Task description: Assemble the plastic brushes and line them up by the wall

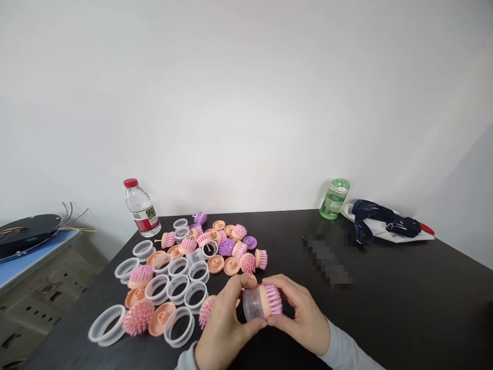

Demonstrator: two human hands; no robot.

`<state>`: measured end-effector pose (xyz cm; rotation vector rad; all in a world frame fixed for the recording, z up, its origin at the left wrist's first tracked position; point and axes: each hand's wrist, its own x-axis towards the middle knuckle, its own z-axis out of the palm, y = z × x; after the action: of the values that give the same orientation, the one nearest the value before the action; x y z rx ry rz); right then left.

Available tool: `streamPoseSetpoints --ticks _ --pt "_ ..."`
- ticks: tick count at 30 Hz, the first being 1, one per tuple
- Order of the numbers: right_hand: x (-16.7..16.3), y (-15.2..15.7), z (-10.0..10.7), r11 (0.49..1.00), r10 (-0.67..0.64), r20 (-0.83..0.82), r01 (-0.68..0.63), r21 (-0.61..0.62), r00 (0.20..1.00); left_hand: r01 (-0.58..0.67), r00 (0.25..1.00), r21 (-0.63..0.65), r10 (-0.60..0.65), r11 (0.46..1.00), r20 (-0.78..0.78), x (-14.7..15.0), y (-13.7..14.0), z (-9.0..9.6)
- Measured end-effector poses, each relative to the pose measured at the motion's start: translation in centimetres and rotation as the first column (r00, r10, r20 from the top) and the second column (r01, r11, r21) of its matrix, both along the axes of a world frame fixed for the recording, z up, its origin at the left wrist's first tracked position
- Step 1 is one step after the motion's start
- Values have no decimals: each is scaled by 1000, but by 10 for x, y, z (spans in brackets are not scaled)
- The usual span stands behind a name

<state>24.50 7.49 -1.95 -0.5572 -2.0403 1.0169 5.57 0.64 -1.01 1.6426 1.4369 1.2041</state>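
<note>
Close to the table's front edge, my left hand (225,321) is closed around a translucent plastic ring (253,304). My right hand (302,313) grips a brush head (273,299) with pink bristles and a peach base, pressed end to end against the ring. Whether the two are locked together I cannot tell. Left of my hands lie several loose translucent rings (179,327), peach round caps (162,319) and pink brush heads (139,317). Another pink brush head (206,311) is partly hidden behind my left hand. Purple bristle heads (226,247) and a purple cap (250,242) lie farther back.
A red-capped water bottle (142,208) stands at the back left, a green canister (335,199) at the back right. Beside the canister, a dark folded umbrella-like bundle (385,220) rests on white plastic. A blurred patch (327,259) covers something on the black table (404,298).
</note>
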Motion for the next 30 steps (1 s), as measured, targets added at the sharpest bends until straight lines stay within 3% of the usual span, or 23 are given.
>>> streamPoseSetpoints --ticks 6,10,14,17,19,25,30 --pt "-6 -6 -1 999 -46 34 46 1 998 2 969 95 21 995 -245 4 0 -3" --pt "-6 -2 -8 998 -43 -22 42 -56 999 39 963 199 17 979 -269 2 0 -5" --pt "-1 10 -11 986 -113 -103 99 -132 988 -87 977 318 144 944 -159 -9 -2 6" --pt "2 19 -14 973 -223 49 225 -53 974 -249 969 269 240 931 64 -18 1 14" --pt "0 21 -19 970 -242 191 242 26 951 -311 942 185 275 932 194 -21 3 16" --pt "-13 14 -28 959 -245 439 151 238 864 -270 920 68 237 960 312 -20 6 17" --pt "-9 14 -26 967 -225 433 145 211 873 -135 925 47 109 990 364 -20 8 12"
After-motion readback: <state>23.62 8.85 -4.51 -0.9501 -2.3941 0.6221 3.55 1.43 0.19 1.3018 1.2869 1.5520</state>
